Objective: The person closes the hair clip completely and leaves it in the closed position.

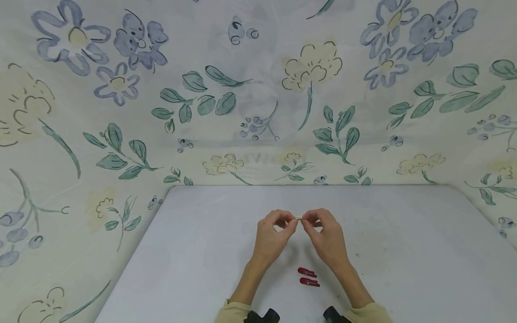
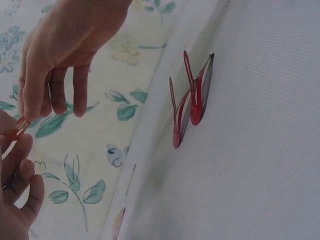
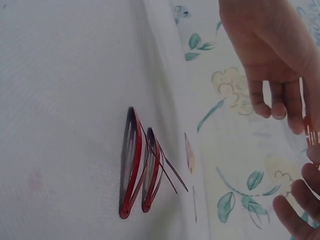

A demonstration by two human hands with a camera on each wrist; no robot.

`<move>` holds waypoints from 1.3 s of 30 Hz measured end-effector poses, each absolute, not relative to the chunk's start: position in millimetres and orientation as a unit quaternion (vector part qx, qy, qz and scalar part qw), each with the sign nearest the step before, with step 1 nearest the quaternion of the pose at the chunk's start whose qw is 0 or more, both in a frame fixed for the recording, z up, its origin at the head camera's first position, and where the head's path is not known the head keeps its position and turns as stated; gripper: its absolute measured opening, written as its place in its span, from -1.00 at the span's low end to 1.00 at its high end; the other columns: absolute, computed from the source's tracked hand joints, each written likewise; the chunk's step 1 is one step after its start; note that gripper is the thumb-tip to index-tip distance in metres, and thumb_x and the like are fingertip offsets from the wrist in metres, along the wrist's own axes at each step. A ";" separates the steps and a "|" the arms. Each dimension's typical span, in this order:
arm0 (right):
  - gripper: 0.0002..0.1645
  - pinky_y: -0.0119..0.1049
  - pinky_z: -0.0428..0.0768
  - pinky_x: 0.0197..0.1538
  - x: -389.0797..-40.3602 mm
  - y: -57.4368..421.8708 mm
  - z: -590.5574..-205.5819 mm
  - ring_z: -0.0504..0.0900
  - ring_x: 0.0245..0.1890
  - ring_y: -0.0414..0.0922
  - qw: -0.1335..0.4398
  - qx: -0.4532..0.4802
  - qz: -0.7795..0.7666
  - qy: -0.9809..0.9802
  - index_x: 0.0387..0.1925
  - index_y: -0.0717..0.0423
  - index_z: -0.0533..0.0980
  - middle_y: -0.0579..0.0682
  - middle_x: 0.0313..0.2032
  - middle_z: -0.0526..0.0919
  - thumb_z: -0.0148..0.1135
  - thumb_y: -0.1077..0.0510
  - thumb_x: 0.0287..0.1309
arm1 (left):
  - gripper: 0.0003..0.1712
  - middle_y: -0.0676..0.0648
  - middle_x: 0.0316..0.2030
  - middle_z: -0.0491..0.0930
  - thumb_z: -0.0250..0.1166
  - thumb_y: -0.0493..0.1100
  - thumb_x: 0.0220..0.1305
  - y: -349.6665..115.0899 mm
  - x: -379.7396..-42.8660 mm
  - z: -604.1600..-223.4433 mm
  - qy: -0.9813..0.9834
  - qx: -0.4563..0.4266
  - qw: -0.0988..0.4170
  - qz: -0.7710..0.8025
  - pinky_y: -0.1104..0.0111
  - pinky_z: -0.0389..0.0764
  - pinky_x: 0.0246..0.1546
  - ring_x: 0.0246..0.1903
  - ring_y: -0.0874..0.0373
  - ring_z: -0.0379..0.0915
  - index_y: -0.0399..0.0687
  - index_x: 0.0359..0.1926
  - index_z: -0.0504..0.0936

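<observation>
Both hands are raised over the white table (image 1: 202,251), fingertips nearly meeting. Between them is a small red slotted hair clip (image 2: 20,128), which looks pale and tiny in the head view. My left hand (image 1: 271,235) pinches one end with thumb and fingertips; my right hand (image 1: 328,235) pinches the other. Fingers cover much of this clip (image 3: 312,136). Two more red snap hair clips, an upper one (image 1: 307,272) and a lower one (image 1: 309,282), lie side by side on the table between the forearms. In the wrist views their inner tongues stand up, sprung apart from the frames.
A cloth with blue and yellow flowers and green leaves (image 1: 258,112) hangs behind the table and along its sides. Dark wrist cameras show by the left cuff (image 1: 234,312) and the right cuff (image 1: 371,314). Small specks (image 1: 357,255) mark the tabletop at right.
</observation>
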State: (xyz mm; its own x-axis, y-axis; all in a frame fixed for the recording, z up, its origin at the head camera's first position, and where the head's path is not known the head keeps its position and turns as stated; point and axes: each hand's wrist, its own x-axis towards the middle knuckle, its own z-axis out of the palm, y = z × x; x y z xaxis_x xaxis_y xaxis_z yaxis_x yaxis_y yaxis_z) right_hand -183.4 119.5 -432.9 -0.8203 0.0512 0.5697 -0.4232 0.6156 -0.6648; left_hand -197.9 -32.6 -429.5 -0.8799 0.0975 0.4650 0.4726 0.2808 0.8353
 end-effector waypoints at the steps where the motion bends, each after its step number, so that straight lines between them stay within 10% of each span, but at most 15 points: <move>1: -0.80 -0.18 0.67 -0.17 -183.8 119.6 -432.8 0.59 -0.28 -0.16 0.278 0.109 0.424 -0.855 -0.24 0.13 0.57 -0.03 -0.31 0.62 0.41 0.32 0.09 | -0.94 0.06 -0.38 0.63 0.39 -0.28 0.21 -32.7 -198.1 -429.3 -0.781 -0.181 0.164 -0.575 0.23 0.59 -0.26 -0.36 0.20 0.48 -0.04 -0.32 0.67; 39: -0.76 -0.16 0.67 -0.17 -182.9 124.6 -432.4 0.59 -0.20 -0.13 0.235 0.132 0.410 -0.871 -0.18 0.10 0.66 -0.06 -0.28 0.61 0.45 0.27 0.07 | -0.84 0.07 -0.34 0.66 0.41 -0.27 0.16 -41.9 -201.3 -431.1 -0.807 -0.187 0.150 -0.540 0.18 0.59 -0.21 -0.28 0.01 0.52 -0.08 -0.20 0.75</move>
State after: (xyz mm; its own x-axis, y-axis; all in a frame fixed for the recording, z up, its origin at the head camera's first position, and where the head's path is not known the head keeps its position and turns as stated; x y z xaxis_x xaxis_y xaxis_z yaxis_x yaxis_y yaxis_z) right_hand -182.9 124.6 -432.4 -0.8550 -0.0367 0.5173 -0.4222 0.6286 -0.6532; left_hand -201.3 -41.9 -431.1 -0.8853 0.1401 0.4435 0.4634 0.3478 0.8150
